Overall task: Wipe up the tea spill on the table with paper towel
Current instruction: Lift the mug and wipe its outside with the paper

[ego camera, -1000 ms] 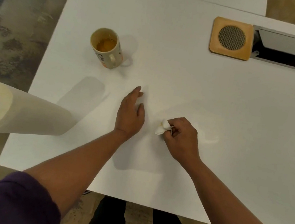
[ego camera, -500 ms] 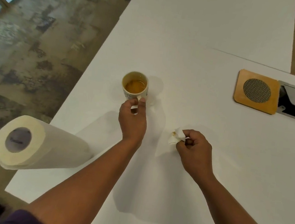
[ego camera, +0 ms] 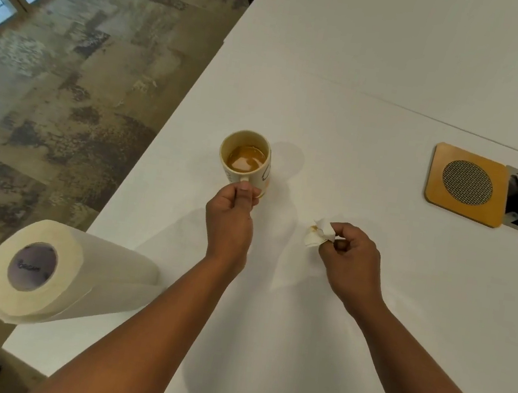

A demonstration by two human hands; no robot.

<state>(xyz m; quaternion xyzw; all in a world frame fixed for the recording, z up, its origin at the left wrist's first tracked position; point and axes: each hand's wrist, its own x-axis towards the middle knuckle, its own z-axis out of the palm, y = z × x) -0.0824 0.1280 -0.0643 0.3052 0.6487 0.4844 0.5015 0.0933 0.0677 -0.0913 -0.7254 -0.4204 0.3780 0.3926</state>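
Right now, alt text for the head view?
Left hand pinches the handle of a tea mug on a white table, while the right hand holds a tea-stained paper towel wad. A paper towel roll overhangs the table's left edge.

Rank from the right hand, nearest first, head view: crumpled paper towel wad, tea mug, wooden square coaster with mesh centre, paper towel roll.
1. Crumpled white paper towel wad: pinched in the right hand.
2. Cream tea mug: to its left, handle in the left hand.
3. Wooden square coaster: far right.
4. White paper towel roll: table's left edge.

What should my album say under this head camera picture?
Left hand grips mug; right hand pinches stained paper towel.
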